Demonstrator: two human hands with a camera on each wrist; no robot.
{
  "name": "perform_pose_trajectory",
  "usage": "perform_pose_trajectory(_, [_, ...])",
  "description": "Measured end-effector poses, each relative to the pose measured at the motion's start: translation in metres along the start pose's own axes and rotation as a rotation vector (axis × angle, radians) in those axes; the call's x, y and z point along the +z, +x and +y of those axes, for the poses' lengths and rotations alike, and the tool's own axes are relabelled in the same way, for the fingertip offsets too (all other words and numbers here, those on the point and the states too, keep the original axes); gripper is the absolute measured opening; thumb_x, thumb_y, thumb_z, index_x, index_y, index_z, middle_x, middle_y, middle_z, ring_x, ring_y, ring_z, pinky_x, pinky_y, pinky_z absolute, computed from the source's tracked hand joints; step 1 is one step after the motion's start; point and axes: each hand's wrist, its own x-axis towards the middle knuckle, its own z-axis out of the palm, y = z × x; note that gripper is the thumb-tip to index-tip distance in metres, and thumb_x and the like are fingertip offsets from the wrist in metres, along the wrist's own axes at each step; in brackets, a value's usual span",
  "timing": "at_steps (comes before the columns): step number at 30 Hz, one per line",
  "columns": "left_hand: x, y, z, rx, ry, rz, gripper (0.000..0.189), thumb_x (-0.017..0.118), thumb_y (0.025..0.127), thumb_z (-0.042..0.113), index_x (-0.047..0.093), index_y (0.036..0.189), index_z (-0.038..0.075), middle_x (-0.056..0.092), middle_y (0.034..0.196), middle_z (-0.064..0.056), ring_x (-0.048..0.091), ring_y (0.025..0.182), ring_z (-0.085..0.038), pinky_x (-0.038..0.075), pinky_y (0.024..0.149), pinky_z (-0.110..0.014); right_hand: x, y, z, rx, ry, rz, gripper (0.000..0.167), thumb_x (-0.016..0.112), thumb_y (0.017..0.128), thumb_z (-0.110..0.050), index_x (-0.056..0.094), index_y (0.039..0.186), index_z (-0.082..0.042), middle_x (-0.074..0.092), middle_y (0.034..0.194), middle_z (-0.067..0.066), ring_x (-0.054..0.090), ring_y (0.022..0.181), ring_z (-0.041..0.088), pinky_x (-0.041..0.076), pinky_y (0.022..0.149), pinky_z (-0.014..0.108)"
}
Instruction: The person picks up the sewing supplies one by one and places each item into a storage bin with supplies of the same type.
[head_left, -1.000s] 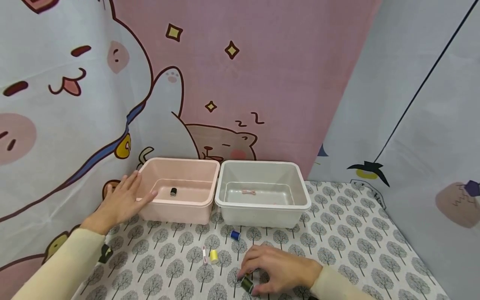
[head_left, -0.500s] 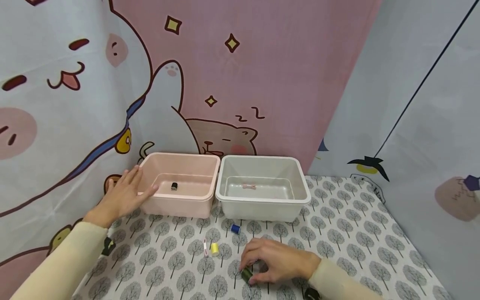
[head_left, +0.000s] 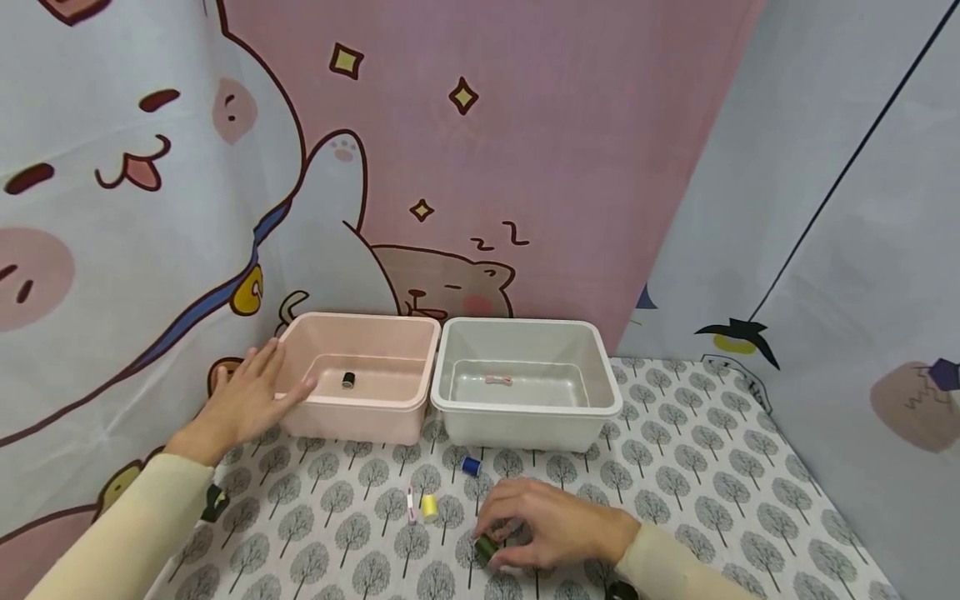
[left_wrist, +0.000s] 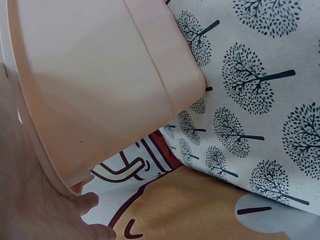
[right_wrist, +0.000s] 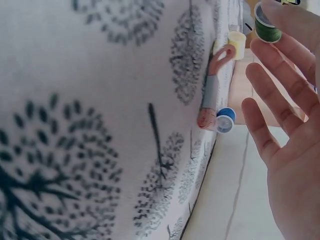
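Observation:
My right hand [head_left: 551, 525] pinches a spool of dark green thread [head_left: 486, 547] between thumb and index finger; the right wrist view shows the spool [right_wrist: 267, 27] at the fingertips, the other fingers spread. A pink thread skein with a pale band [right_wrist: 210, 92] lies on the cloth close by, mostly hidden by the hand in the head view. My left hand [head_left: 243, 404] rests on the left rim of the pink bin [head_left: 352, 425], fingers extended. Beyond the right hand lie a blue thread spool [head_left: 471, 467], a yellow spool [head_left: 428, 507] and a small pink-and-white skein [head_left: 410, 506].
Beside the pink bin stands a white bin [head_left: 525, 429] with a pink skein [head_left: 498, 380] inside. A black spool [head_left: 348, 380] sits in the pink bin. A tree-print cloth [head_left: 697, 500] covers the table, and printed curtains [head_left: 570, 150] rise behind.
My right hand has shifted slightly forward and left with the green spool in its fingers. The left hand has stayed on the pink bin.

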Motion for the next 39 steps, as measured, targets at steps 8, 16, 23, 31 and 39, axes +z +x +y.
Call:
perform_pose_trajectory(8, [0.002, -0.001, -0.002, 0.012, 0.0, 0.011, 0.111, 0.038, 0.117, 0.079, 0.011, 0.184, -0.005, 0.007, 0.193, -0.034, 0.014, 0.174, -0.07, 0.006, 0.131, -0.097, -0.01, 0.003, 0.0, 0.05, 0.022, 0.019, 0.034, 0.087, 0.107, -0.042, 0.082, 0.138, -0.029, 0.08, 0.138, -0.019, 0.073, 0.132, 0.001, 0.061, 0.12, 0.037])
perform_pose_trajectory(16, [0.005, -0.001, -0.002, 0.014, -0.011, 0.008, 0.112, 0.039, 0.116, 0.079, 0.011, 0.184, -0.005, 0.006, 0.193, -0.034, 0.012, 0.174, -0.07, 0.004, 0.131, -0.097, -0.023, 0.01, -0.001, 0.087, 0.035, 0.059, 0.035, 0.091, 0.103, -0.04, 0.084, 0.134, -0.026, 0.081, 0.136, -0.018, 0.075, 0.131, 0.005, 0.062, 0.119, 0.039])
perform_pose_trajectory(23, [0.003, -0.001, -0.002, 0.016, -0.004, 0.018, 0.111, 0.039, 0.116, 0.079, 0.012, 0.185, -0.004, 0.009, 0.193, -0.034, 0.014, 0.175, -0.069, 0.007, 0.131, -0.097, -0.04, 0.02, 0.0, 0.029, 0.022, 0.112, 0.036, 0.094, 0.101, -0.027, 0.083, 0.134, -0.02, 0.084, 0.134, -0.009, 0.079, 0.125, 0.009, 0.066, 0.114, 0.036])
perform_pose_trajectory(31, [0.004, -0.003, -0.002, 0.003, -0.015, 0.019, 0.109, 0.043, 0.117, 0.075, 0.012, 0.184, -0.006, 0.008, 0.193, -0.035, 0.013, 0.174, -0.07, 0.005, 0.131, -0.097, -0.061, 0.032, -0.002, 0.046, 0.002, 0.142, 0.035, 0.091, 0.104, -0.032, 0.083, 0.136, -0.019, 0.084, 0.132, -0.009, 0.078, 0.124, 0.008, 0.066, 0.114, 0.035])
perform_pose_trajectory(39, [0.002, -0.001, 0.0, 0.007, 0.003, 0.016, 0.111, 0.04, 0.117, 0.078, 0.013, 0.184, -0.006, 0.008, 0.193, -0.034, 0.013, 0.175, -0.069, 0.006, 0.132, -0.096, -0.08, 0.044, -0.004, 0.037, -0.005, 0.173, 0.034, 0.091, 0.104, -0.029, 0.083, 0.135, -0.016, 0.085, 0.125, -0.007, 0.079, 0.114, 0.004, 0.068, 0.106, 0.031])
